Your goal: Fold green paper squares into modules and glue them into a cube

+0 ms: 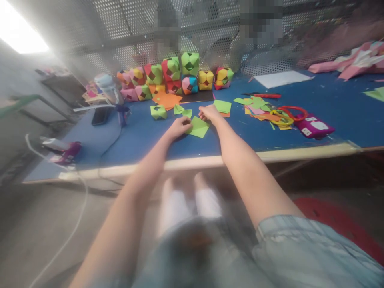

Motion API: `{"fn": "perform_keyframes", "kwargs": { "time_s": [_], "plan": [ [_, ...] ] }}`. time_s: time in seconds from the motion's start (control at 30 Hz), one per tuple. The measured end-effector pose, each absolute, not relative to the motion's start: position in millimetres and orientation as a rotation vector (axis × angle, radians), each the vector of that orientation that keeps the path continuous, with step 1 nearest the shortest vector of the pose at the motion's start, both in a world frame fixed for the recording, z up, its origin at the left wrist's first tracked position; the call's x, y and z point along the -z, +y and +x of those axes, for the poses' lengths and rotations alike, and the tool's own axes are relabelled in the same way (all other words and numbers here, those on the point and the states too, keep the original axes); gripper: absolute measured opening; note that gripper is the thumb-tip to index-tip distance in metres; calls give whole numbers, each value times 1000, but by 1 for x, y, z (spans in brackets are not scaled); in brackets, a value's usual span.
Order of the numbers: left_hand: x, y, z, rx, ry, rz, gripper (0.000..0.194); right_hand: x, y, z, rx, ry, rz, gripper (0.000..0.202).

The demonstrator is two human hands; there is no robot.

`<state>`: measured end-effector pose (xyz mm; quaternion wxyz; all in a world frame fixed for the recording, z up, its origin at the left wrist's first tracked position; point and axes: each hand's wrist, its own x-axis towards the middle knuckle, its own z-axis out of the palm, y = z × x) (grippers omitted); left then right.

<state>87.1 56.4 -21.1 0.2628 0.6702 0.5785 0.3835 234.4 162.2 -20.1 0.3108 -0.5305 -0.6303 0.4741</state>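
Head view: paper cubes [186, 66] folded, one sheet left

Green sheet [199, 127] lies on the blue table [144, 138], seemingly unfolded. Left hand [179, 127] curls at its left corner; right hand [211, 113], half-closed, hovers near its far edge; I can't tell if either grips.

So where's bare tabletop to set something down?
Blue tabletop lies bare between the left hand and the thin cable, and mostly so between the right forearm and the paper scraps. Crowded: the back, with stacked origami cubes, and around the green paper square.
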Motion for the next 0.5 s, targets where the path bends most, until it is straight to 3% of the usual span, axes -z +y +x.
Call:
{"fn": "perform_keyframes", "kwargs": {
  "time_s": [0.2,0.5],
  "plan": [
    [20,57,86,-1041,1549,1794,23,13,158,235,-1104,-1624,-1461,9],
    [20,63,82,-1037,1567,1839,21,10,161,231,-1075,-1688,-1457,33]
  ]
}}
